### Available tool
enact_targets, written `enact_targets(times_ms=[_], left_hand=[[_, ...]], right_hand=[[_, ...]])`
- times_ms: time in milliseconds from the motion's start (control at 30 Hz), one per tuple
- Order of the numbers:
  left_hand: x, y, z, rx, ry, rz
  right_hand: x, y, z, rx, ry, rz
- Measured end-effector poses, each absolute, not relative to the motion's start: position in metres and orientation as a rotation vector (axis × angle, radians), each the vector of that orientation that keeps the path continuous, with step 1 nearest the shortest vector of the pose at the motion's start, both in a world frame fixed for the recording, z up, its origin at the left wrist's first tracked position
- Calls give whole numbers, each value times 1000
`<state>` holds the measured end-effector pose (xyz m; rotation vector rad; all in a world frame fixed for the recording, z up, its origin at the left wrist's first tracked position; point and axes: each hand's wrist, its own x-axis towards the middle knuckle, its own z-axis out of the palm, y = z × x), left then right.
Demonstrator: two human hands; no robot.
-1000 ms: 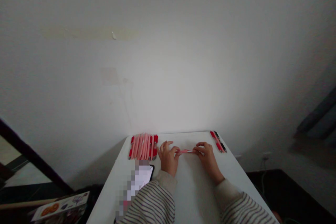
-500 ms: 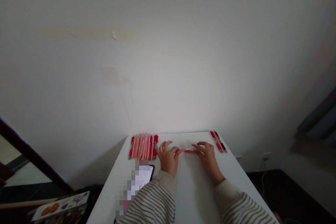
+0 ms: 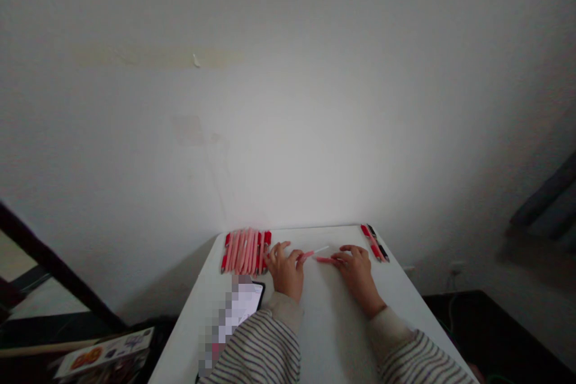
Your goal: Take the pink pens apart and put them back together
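Observation:
My left hand (image 3: 287,275) pinches one pink pen half (image 3: 308,254) between thumb and fingers. From that half a thin whitish refill (image 3: 321,249) sticks out to the right, tilted slightly up. The other pink pen half (image 3: 324,260) is in the fingertips of my right hand (image 3: 359,274), low over the table. A small gap separates the two halves. Left of my left hand lies a row of several pink and red pens (image 3: 244,252), side by side. A few pens (image 3: 374,243), red, pink and black, lie beyond my right hand.
A phone (image 3: 243,306) with its screen lit lies on the white table (image 3: 321,336), partly under my left sleeve. The table's far edge meets a plain wall (image 3: 297,132). A printed box (image 3: 105,354) stands low at the left.
The pink pen, joined or nearly joined between my hands before, is now in two separate halves. The whitish refill has come into view. My right hand has shifted slightly right.

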<state>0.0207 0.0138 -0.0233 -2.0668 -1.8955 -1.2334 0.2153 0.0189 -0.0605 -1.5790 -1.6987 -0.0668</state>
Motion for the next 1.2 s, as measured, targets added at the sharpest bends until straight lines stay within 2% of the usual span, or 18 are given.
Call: enact_targets(times_ms=[1200], left_hand=[[17,13,-25,-2018,-1939,-1228]], right_hand=[[222,23,-57,-1545,-1530,-162]])
